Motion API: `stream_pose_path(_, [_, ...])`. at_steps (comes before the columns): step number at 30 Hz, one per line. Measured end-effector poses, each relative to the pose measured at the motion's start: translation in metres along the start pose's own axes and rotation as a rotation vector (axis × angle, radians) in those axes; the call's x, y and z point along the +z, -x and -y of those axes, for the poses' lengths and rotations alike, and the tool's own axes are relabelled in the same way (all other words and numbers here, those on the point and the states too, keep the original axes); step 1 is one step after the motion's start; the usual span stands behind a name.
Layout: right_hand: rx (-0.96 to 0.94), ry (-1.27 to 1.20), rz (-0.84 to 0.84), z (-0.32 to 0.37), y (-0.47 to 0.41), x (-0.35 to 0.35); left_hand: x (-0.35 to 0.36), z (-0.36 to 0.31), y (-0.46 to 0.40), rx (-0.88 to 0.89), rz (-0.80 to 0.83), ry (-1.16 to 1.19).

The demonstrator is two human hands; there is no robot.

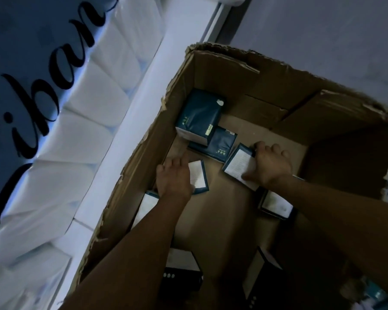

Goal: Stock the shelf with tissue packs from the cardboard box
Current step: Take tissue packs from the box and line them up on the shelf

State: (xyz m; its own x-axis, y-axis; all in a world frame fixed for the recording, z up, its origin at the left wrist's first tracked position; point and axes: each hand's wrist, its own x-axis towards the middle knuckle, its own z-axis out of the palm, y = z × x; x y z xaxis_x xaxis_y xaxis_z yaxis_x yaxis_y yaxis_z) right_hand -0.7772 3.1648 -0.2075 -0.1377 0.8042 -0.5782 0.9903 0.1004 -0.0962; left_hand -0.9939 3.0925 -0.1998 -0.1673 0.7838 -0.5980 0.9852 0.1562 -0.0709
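Observation:
Both my arms reach down into a large open cardboard box (143, 142) with torn top edges. My left hand (175, 177) grips a dark blue tissue pack (198, 177) with a white label, near the box's left wall. My right hand (270, 163) grips another dark blue pack (236, 164), tilted, near the box's middle. Two more dark packs (199, 115) lie stacked at the far left corner. Several other packs (276, 204) lie loose on the box floor under my arms.
To the left stands a white shelf edge (130, 121) holding large white packs of paper rolls (81, 121) printed with black script lettering. A grey floor (323, 30) lies beyond the box. Something teal and white (376, 296) shows at the lower right corner.

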Motion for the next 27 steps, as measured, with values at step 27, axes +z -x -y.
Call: stream_pose_path(27, [0.124, -0.159, 0.231, -0.02, 0.035, -0.013, 0.007, -0.043, 0.072, -0.614, 0.418, 2.06])
